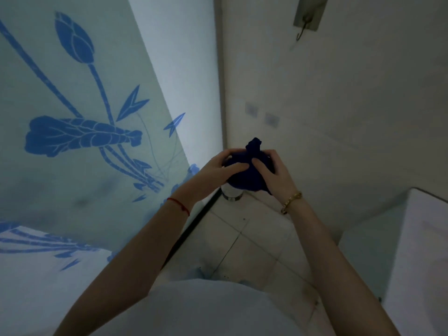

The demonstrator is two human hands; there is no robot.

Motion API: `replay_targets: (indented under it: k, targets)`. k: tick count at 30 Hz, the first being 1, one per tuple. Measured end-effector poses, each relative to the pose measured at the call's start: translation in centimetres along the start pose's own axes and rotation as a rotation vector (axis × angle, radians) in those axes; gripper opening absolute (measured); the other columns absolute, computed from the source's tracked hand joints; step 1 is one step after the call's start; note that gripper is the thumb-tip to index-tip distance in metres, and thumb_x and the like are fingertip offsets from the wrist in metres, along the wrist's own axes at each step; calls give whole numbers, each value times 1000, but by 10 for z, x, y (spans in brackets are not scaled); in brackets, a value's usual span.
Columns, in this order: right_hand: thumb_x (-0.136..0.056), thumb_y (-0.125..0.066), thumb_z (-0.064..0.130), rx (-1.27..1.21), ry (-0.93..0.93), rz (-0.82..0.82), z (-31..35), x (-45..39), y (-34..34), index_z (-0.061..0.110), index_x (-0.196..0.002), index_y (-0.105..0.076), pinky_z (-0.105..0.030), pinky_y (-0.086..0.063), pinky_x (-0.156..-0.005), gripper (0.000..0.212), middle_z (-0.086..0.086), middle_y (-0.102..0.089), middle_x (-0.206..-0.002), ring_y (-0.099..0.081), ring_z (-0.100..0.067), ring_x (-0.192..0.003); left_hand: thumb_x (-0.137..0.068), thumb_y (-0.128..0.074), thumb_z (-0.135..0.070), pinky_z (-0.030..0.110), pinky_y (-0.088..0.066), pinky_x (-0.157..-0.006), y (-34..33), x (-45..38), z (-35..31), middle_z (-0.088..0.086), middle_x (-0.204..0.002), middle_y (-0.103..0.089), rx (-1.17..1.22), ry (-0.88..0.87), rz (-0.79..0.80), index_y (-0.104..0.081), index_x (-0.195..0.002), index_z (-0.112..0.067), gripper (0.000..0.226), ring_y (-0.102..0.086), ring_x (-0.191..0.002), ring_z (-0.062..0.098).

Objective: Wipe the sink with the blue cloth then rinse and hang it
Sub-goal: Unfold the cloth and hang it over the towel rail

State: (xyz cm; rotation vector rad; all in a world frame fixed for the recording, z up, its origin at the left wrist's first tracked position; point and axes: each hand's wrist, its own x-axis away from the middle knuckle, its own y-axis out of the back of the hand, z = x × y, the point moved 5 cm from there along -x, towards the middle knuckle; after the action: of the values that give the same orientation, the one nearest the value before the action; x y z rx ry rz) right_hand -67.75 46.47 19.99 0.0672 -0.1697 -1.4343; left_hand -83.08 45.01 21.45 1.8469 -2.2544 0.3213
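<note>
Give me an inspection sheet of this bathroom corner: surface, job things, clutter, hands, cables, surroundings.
Surface: tiled floor, pale, with a few dark specks.
Job's things: dark blue cloth bunched up in mid-air; wall hook bare, high on the right wall; sink not in view.
Clutter: white cylinder with metal band under the cloth.
Hands: left hand and right hand both grip the cloth.
Cables: nothing seen.
Surroundings: frosted glass panel with blue lotus print at left; white fixture at right.

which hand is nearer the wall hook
Right. The right hand grips the cloth below the hook; the left hand, also on the cloth, sits further to the left.
</note>
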Motion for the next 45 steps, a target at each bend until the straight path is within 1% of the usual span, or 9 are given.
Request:
replay_targets:
  k: [8,13,18,25,28,31,36,41,45]
  targets:
    - [-101,-46,31,107,74,-226,38,-31,39,6,-99,-54,-32,-48,-66,27,-10,-65,-90,-61,-18,-78,-91,-69,-10,42,-56,-96,-12,-65,-54,6,-129,-63,-112,-88,171,-58,-135,-21,46,-64,-115,25]
    - [-102,-44,23,308,170,-420,78,-46,50,7,-92,-60,-20,-41,-74,25,3,-55,-84,-51,-11,-82,-90,-70,-10,31,-60,-85,-6,-97,-92,3,-111,-72,-191,-198,231,-68,-118,-19,29,-69,-102,20]
    - [-102,-44,23,177,236,-492,117,-61,59,-4,-89,-59,-30,-39,-67,33,-5,-55,-76,-49,-14,-71,-86,-77,-22,27,-60,-80,-1,-114,-138,3,-105,-74,-336,-351,377,-66,-114,-12,32,-72,-93,14]
    - [-103,-40,18,169,303,-518,175,-71,65,14,-84,-62,-14,-40,-60,29,10,-58,-72,-53,-1,-66,-86,-74,-34,17,-55,-76,17,-129,-209,-6,-100,-71,-737,-614,477,-69,-105,-20,25,-66,-89,5]
    - [-104,-39,17,175,310,-535,195,-72,74,16,-90,-64,-13,-43,-67,29,16,-63,-76,-56,2,-73,-93,-68,-31,25,-53,-78,29,-139,-231,-3,-97,-71,-709,-671,415,-71,-101,-16,17,-66,-87,9]
    - [-103,-40,20,211,297,-544,212,-66,90,13,-103,-65,-23,-49,-84,26,2,-67,-97,-61,-9,-93,-96,-64,-29,26,-52,-77,39,-143,-249,-2,-93,-72,-575,-697,363,-70,-98,-17,13,-66,-84,9]
    - [-87,-67,23,336,225,-421,235,-50,120,14,-116,-60,-25,-53,-86,32,0,-67,-112,-64,-11,-100,-99,-59,-25,26,-51,-77,44,-138,-279,0,-94,-71,-424,-747,358,-68,-101,-13,15,-65,-85,8]
    - [-87,-63,-3,497,416,-567,266,-39,134,12,-96,-61,-18,-45,-77,18,3,-63,-88,-58,-3,-81,-101,-55,-19,14,-50,-79,38,-124,-305,-10,-100,-69,-334,-842,410,-66,-111,-13,15,-65,-92,2]
    - [-92,-58,9,599,530,-648,285,-32,139,11,-99,-60,-23,-42,-73,7,2,-62,-87,-55,-10,-81,-100,-59,-15,8,-45,-79,35,-111,-328,-14,-97,-67,-410,-1147,202,-65,-104,-16,7,-61,-89,-6]
